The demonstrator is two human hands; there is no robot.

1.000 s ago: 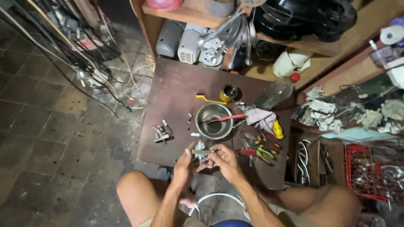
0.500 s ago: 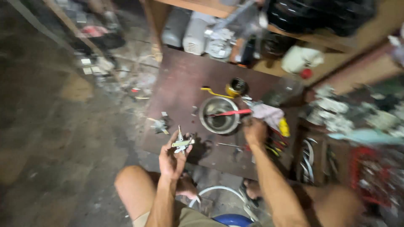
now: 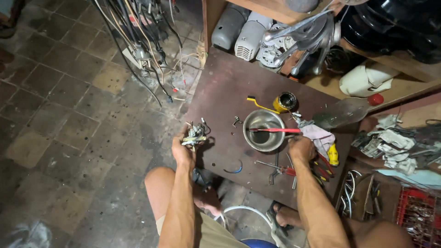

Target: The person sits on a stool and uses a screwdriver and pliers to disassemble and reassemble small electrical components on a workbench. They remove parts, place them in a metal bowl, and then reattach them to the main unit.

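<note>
My left hand holds a small metal engine part with wires and fittings, raised over the left edge of a brown board. My right hand rests at the right side of a steel bowl, close to the pale cloth; whether it grips anything I cannot tell. A red-handled brush lies across the bowl. A red-handled screwdriver and pliers lie just below my right hand.
A yellow brush and a small yellow tin sit behind the bowl. Motors and metal blades stand at the back. Loose cables trail over the tiled floor at left. A red crate is at right.
Both hands were together on the metal part a second ago. They have since separated: the left keeps the part and moved left, the right reached up to the bowl's side.
</note>
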